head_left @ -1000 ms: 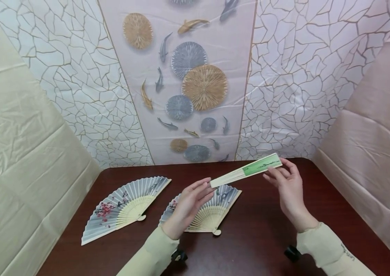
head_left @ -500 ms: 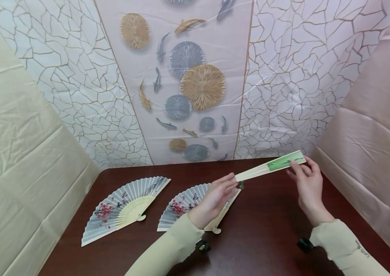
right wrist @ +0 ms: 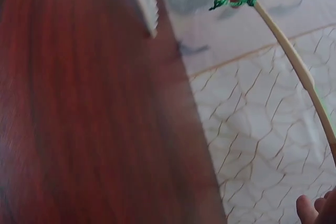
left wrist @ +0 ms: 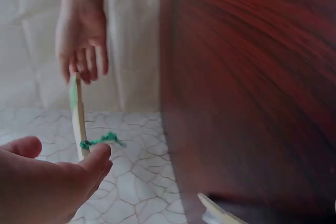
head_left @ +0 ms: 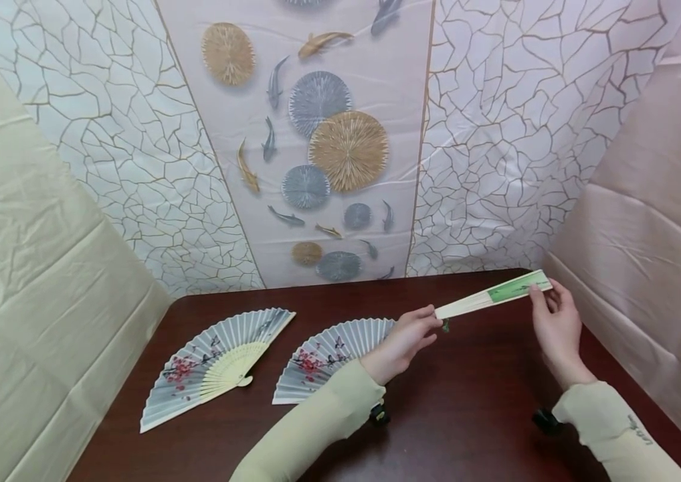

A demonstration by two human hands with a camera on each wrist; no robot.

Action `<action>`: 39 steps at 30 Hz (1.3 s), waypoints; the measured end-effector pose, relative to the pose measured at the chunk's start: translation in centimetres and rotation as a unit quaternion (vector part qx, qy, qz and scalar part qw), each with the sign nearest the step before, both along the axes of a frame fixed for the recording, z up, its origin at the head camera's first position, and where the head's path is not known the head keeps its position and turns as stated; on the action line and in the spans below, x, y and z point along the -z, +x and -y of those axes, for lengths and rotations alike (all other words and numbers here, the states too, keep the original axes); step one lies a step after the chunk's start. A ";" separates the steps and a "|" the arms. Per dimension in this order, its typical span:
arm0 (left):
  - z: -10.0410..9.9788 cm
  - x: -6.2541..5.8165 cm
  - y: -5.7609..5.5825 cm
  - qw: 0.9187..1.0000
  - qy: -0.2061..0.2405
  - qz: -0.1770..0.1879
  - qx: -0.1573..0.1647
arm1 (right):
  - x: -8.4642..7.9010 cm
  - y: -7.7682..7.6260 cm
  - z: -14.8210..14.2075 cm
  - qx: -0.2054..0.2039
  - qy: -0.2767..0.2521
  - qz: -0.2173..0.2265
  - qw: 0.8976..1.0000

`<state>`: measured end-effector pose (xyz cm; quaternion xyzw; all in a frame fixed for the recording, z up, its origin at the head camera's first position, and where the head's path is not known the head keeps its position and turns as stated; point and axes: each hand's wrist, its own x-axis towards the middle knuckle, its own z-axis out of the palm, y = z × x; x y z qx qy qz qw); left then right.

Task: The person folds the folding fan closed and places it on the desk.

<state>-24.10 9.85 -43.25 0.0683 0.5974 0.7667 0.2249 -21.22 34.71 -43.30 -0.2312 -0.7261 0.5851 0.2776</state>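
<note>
folded fan (head_left: 491,296) shifted rightward, right hand (head_left: 559,331) pinching its green end, left hand (head_left: 402,343) straight-fingered at base

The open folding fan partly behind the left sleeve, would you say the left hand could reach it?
Probably yes: nothing visible lies on the open folding fan and the left hand is near, though touching the folded green fan.

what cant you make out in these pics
Head view: the handle end of the open fan nearer the left hand, hidden by that hand and the left sleeve.
Head view: the marks on the right sleeve, too small to read.
Head view: the inside of the folded fan, hidden by its folds.
Right wrist view: most of the right hand, cut off by the corner.
</note>
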 end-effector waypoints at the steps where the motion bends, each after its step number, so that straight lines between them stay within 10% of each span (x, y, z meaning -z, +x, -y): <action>1: -0.3 0.2 -0.1 1.000 -0.012 -0.006 0.003 | 0.2 0.1 -0.3 0.001 0.027 0.015 1.000; 16: -2.0 3.2 -0.3 0.989 -0.120 -0.037 0.075 | 3.9 0.7 -3.6 -0.077 0.153 0.126 0.977; 30: -1.6 4.4 0.0 0.979 -0.166 -0.022 0.113 | 6.8 0.9 -6.1 -0.196 0.259 0.202 0.924; 39: -0.9 4.7 0.3 0.947 -0.264 -0.092 0.157 | 6.4 0.5 -5.4 -0.216 0.223 0.222 0.924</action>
